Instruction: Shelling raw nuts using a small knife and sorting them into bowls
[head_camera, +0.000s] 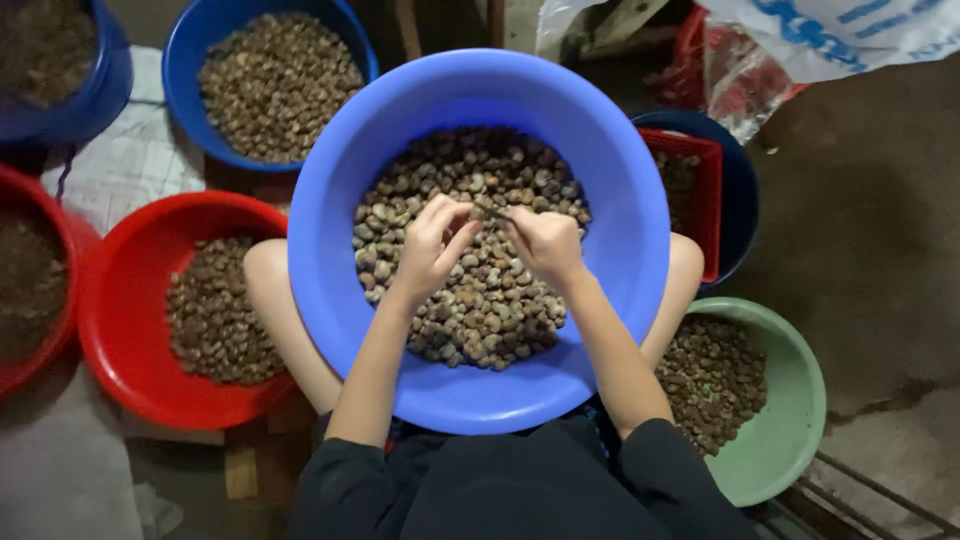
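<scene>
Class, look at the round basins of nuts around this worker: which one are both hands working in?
The big light-blue basin on the lap. Both the left hand and right hand are over its nuts; the other basins stand untouched alongside.

A floor-level sorting spot in a small nut-processing workshop; plastic basins ring a seated worker, among them a big blue basin (330, 300) on the lap, a red basin (120, 340) and a green basin (795, 420), all holding brownish shelled nuts; bare concrete floor (880, 280); a woven sack (850, 30) lies nearby.
</scene>
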